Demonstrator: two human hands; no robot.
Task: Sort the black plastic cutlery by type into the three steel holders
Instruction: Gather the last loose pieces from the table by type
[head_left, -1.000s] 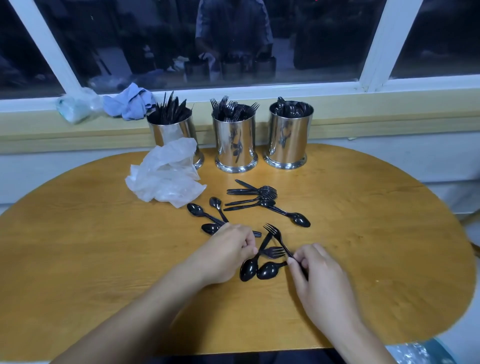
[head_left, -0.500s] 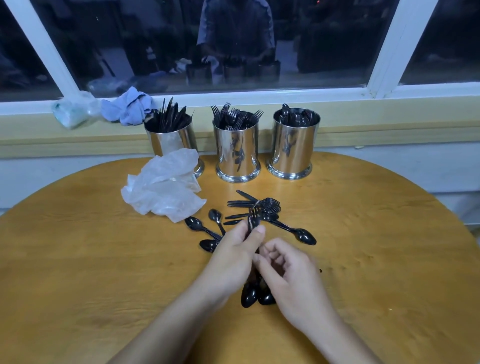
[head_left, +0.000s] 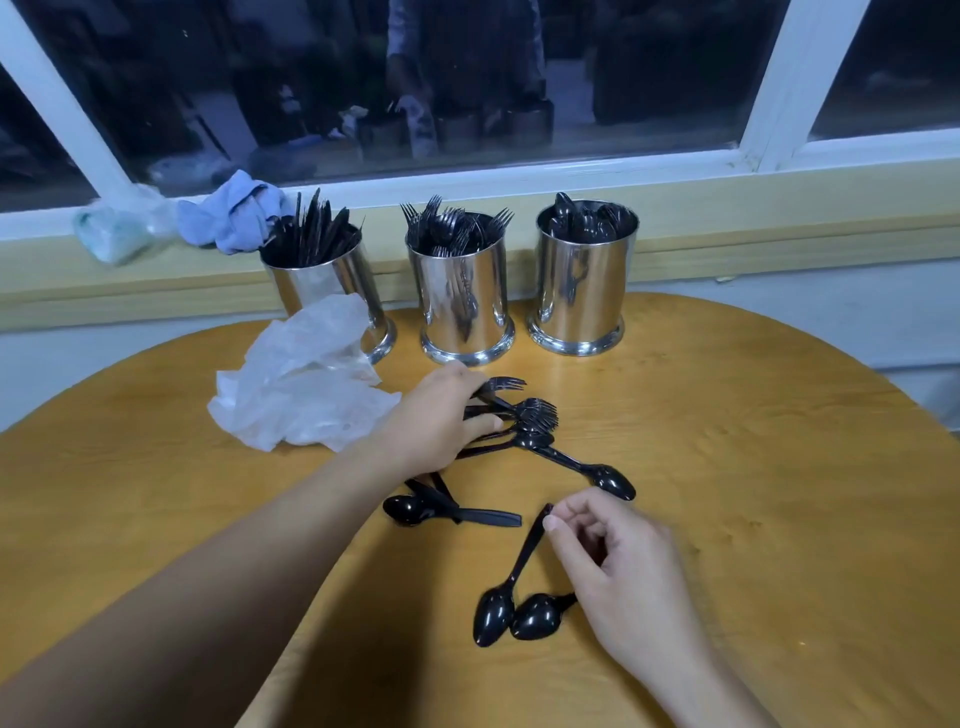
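Loose black forks (head_left: 524, 413) are lying in a small heap near the middle of the bench (head_left: 753, 467), just in front of the three steel holders (head_left: 465, 306) lined along its far edge (knives left, forks middle, spoons right). The left hand (head_left: 436, 426) is curling its fingers round the fork handles, gathering them. The right hand (head_left: 618, 561) is pinching one spoon (head_left: 506, 587) by its handle tip; a second spoon (head_left: 535, 616) is lying against it. Gathering looks underway; next the forks want lifting into the middle holder, tines up.
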